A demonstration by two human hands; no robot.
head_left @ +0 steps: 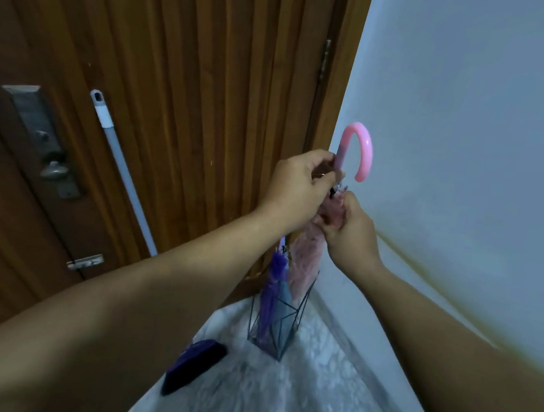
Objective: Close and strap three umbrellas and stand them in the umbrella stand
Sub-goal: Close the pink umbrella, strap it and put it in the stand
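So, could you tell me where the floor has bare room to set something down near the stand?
Bare marble floor lies between the wire stand and the right wall. Left of the stand, the dark purple object crowds the floor by the door.

Pink umbrella strap hidden behind both hands' fingers.

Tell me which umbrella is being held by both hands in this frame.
The pink umbrella with the curved pink handle: the left hand and right hand grip it near its top. The purple umbrella stands untouched in the wire stand.
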